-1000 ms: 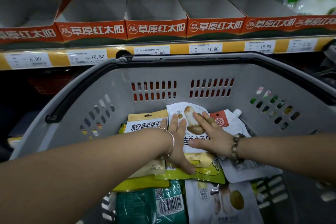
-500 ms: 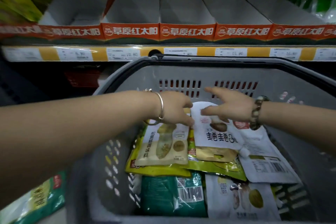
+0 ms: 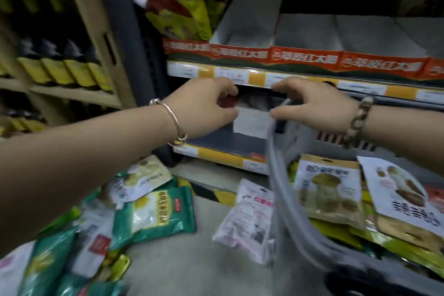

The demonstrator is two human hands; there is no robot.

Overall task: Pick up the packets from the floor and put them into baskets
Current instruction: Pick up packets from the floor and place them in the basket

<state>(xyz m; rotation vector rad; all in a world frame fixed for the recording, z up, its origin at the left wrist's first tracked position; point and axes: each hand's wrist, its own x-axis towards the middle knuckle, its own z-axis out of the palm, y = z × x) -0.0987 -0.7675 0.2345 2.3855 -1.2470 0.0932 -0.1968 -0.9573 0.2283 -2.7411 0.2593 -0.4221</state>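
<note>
Packets lie scattered on the floor at lower left. My left hand and right hand hover empty, fingers loosely curled. I should lower toward 1 flat packet, pinching its edge. The grey basket at right holds more; blur hides labels.

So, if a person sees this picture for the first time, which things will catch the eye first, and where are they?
First, the two bare arms reaching forward in the middle: the left hand with a thin silver bangle, the right hand with a beaded bracelet, both empty. Next, the packets on the floor at lower left. Last, the grey basket at lower right, already holding mushroom packets.
</note>
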